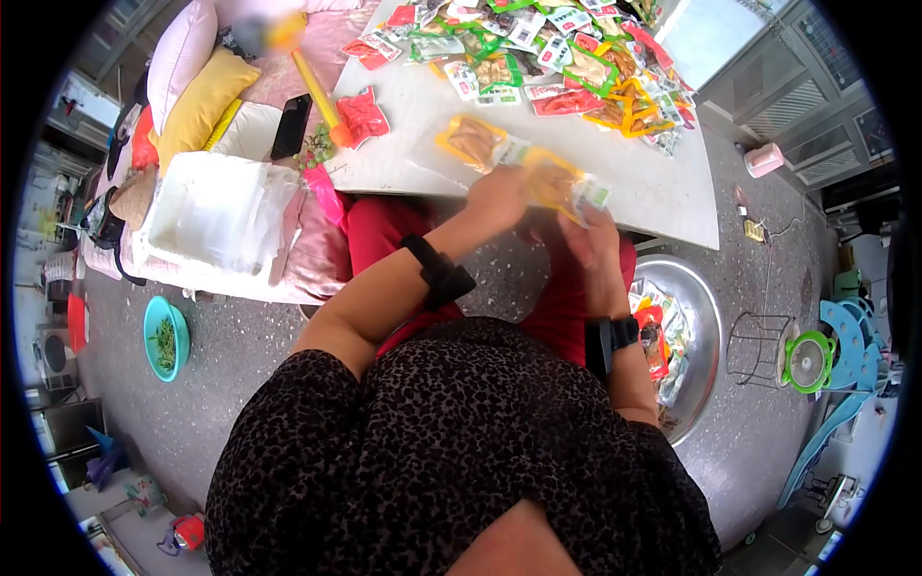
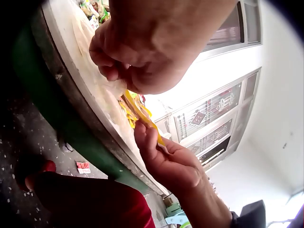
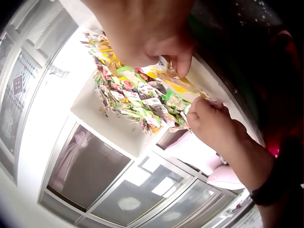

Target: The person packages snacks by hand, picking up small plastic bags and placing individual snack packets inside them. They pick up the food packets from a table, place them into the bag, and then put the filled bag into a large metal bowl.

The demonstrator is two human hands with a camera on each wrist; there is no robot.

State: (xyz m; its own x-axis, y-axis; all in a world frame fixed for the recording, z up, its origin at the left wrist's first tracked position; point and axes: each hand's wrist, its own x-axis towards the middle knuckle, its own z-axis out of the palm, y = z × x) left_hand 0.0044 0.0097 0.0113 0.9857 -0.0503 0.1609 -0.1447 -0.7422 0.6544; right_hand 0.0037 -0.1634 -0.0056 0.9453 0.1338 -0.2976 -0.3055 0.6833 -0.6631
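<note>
Both hands hold a yellow-edged clear food packet (image 1: pixel 552 182) over the front edge of the white table (image 1: pixel 663 197). My left hand (image 1: pixel 497 199) has its fingers curled at the packet's left end, where filmy clear plastic also shows in the left wrist view. My right hand (image 1: pixel 593 238) pinches the right end, by the white and green label, between thumb and fingers. The packet (image 2: pixel 142 115) stretches between the hands in the left wrist view. A second yellow-edged packet (image 1: pixel 471 142) lies on the table just beyond my left hand, with clear plastic around it.
A heap of mixed food packets (image 1: pixel 567 62) covers the table's far side. A red packet (image 1: pixel 363 117) and a yellow stick (image 1: pixel 322 99) lie at the left. The metal basin (image 1: pixel 713 336) with packets stands at the right; a white tub (image 1: pixel 206 206) sits left.
</note>
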